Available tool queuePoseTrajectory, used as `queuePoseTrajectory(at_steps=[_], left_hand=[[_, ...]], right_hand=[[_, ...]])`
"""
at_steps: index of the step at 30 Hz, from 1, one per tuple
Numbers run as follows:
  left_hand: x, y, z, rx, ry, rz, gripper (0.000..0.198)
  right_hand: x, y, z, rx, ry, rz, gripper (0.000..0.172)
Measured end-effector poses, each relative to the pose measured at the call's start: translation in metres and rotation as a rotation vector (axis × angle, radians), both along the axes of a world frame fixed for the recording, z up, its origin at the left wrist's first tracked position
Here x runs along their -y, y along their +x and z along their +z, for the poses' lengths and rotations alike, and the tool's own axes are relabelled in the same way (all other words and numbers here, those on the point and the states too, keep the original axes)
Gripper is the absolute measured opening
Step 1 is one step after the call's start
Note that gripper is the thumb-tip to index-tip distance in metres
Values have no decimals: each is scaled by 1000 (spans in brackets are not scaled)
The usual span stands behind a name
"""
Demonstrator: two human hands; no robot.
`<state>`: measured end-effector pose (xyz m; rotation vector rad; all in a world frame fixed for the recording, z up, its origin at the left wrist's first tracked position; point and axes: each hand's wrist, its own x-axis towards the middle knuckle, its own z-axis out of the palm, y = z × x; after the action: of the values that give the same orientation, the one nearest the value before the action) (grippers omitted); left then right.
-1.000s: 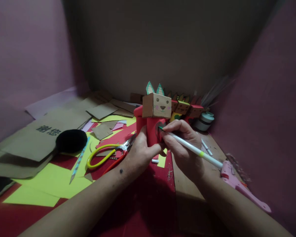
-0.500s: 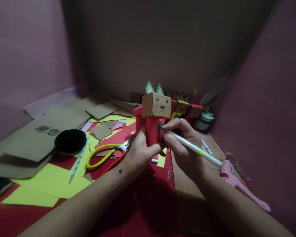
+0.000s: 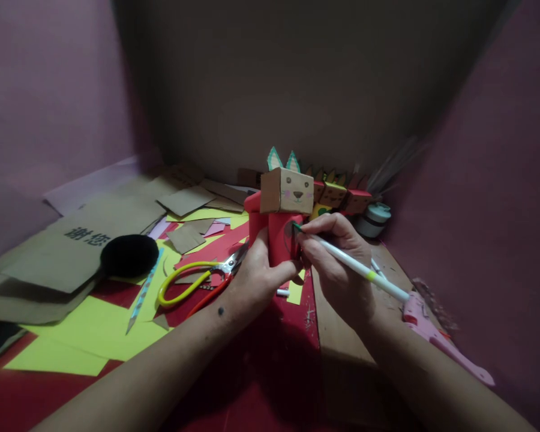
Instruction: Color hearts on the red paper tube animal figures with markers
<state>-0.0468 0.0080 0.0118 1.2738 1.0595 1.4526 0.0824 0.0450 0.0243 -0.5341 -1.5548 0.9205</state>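
Note:
My left hand [image 3: 263, 264] is wrapped round the red body of a cardboard animal figure [image 3: 281, 237], holding it upright. The figure has a box head with a drawn face and two green-edged pointed ears. A dark rounded patch shows on the front of its body. In my right hand [image 3: 337, 264] is a white marker [image 3: 357, 270] with a green tip, pinched near the tip. That tip is at the right side of the dark patch; whether it touches cannot be made out. Scissors [image 3: 198, 285] with yellow and red handles lie beside my left wrist.
Yellow paper [image 3: 90, 327], a pencil [image 3: 144, 291], a round black object [image 3: 129, 256] and cardboard sheets [image 3: 49, 252] lie at left. Similar figures [image 3: 335, 193] stand behind, near a pale blue-green container [image 3: 374, 219]. A pink glue gun [image 3: 445, 345] lies at right.
The marker tip has moved slightly right and up along the dark patch, my right hand shifting with it. The figure has moved very slightly right in the view.

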Motion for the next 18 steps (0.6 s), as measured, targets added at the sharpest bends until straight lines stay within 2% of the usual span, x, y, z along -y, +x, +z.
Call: queuePoseTrajectory(at_steps=[8, 13, 18], left_hand=[[1, 1, 0, 28, -5, 2, 42], [3, 1, 4, 73, -4, 32, 40], [2, -1, -3, 101, -19, 5, 39]], right_hand=[[1, -1, 1, 13, -21, 13, 12], [0, 1, 0, 26, -34, -42, 10], [-4, 4, -2, -73, -54, 61, 16]])
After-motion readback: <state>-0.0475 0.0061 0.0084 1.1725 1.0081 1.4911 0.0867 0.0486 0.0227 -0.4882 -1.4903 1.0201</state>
